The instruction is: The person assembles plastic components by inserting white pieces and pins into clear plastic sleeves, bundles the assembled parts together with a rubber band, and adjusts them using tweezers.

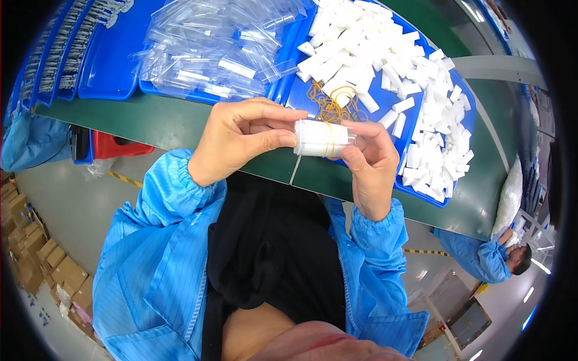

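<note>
Above the near edge of the green table, I hold a small bundle [314, 139] of white blocks and what looks like clear plastic, with yellow rubber bands looped around it. My left hand [238, 135] pinches the bundle's left end between thumb and fingers. At the right end, my right hand [374, 157] closes on it, its fingers near the bands. Just beyond the bundle, a tangle of loose yellow rubber bands [338, 103] lies in a blue tray [301, 99]. White blocks [355, 45] are heaped in that tray.
Clear plastic sleeves [211, 45] fill a blue tray to the left. More white blocks [433, 144] spread over a tray at right. Small metallic parts [63, 42] stand in racks at far left. Another person [481, 256] in blue sits at right; a blue sleeve [33, 141] shows at left.
</note>
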`<control>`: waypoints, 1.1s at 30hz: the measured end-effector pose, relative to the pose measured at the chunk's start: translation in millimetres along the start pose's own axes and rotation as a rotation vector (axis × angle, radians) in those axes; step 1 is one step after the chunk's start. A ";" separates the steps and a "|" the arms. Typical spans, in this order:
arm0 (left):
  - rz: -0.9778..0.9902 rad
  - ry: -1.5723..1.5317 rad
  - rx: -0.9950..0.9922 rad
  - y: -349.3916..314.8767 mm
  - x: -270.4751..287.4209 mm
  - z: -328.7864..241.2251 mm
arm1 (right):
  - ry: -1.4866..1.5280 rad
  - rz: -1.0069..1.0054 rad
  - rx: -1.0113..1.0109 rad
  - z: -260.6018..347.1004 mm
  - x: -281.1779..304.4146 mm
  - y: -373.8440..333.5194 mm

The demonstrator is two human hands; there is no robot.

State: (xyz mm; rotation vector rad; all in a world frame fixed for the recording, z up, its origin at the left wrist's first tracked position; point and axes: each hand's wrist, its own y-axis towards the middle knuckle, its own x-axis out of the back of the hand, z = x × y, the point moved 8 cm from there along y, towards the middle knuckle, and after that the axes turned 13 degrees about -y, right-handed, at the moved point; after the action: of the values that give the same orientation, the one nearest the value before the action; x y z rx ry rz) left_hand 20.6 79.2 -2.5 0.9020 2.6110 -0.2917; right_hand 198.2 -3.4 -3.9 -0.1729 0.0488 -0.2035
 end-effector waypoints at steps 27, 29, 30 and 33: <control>-0.068 0.058 -0.248 6.0 12.2 -31.1 | -0.616 -0.263 0.357 90.0 30.5 55.5; -0.127 0.133 -0.302 -3.8 29.7 -41.2 | -0.866 -0.455 0.571 136.7 52.4 92.6; -0.141 0.168 -0.333 -8.4 35.7 -47.9 | -1.011 -0.536 0.652 153.0 66.2 113.6; -0.236 0.177 -0.393 -20.1 51.4 -60.5 | -1.391 -0.529 0.636 156.3 140.3 192.0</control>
State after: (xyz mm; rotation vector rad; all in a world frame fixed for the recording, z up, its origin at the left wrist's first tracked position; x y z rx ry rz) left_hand -45.7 110.7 33.7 0.5054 2.7953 0.2497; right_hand 383.5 178.9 111.8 0.3421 -1.4461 -0.5746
